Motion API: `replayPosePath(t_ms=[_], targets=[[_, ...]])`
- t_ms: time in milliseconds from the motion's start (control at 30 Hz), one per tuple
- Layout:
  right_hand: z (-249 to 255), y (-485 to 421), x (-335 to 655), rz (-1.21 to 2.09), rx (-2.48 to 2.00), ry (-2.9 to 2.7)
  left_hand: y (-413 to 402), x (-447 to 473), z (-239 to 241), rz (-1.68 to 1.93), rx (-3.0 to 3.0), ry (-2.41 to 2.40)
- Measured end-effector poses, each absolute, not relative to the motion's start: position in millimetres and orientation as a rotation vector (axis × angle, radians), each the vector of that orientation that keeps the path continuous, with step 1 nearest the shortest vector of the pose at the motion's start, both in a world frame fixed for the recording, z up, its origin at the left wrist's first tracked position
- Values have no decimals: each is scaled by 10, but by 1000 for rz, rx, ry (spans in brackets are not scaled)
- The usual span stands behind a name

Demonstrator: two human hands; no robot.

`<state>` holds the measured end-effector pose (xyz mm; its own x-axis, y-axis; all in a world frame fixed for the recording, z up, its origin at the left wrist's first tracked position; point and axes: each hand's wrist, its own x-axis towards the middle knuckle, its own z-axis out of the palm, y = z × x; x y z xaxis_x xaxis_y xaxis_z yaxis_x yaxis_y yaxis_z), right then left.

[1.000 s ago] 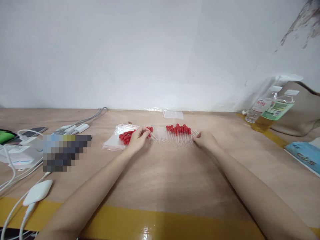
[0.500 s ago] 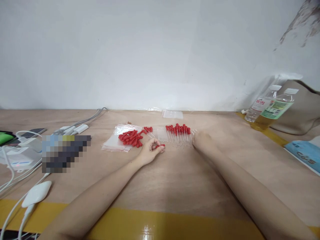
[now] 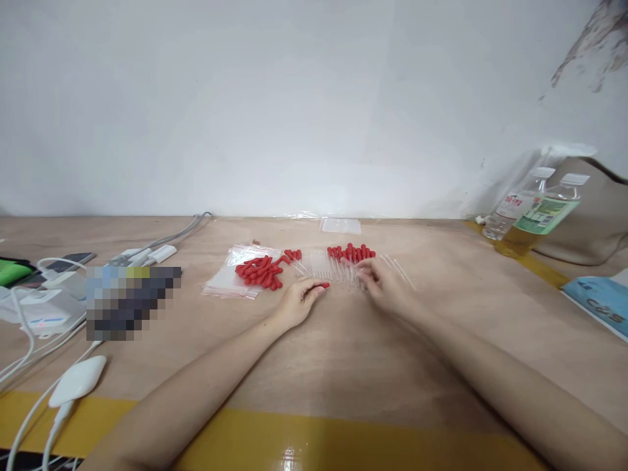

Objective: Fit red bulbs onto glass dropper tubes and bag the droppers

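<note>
Left hand (image 3: 298, 302) pinches a red cap (image 3: 324, 285); right hand (image 3: 387, 284) seems curled on a clear tube (image 3: 349, 275), mid-table (image 3: 314, 366).

I see a makeshift packing bench: a plywood table (image 3: 314, 366) against a bare white wall (image 3: 294, 98), with chargers (image 3: 44, 307) and water bottles (image 3: 530, 206).

Both of the person's forearms are bare from the bottom edge of the view up to the wrists, with no sleeve showing on either one. The left hand (image 3: 297, 302) wears no glove, ring, watch or band that can be seen, and the right hand (image 3: 387, 288) is just as plain. The fingers are slim, and the nails are too small and blurred to describe.
</note>
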<state>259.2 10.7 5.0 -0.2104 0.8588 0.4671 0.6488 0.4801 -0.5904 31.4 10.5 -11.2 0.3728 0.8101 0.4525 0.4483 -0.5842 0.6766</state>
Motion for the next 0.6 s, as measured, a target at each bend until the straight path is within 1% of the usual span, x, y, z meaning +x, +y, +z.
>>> replayPosePath(t_ms=[100,267,600], targets=[[-100,-78,2453,280,-1079,-1996,87,327,-106,1086,2214,1054],[-100,-189,2398,224,-1050,-2054,85,325,-106,1063,2186,1073],[-190,-140,2374,238,-974,-2034,60,335,-125,1007,2126,1051]])
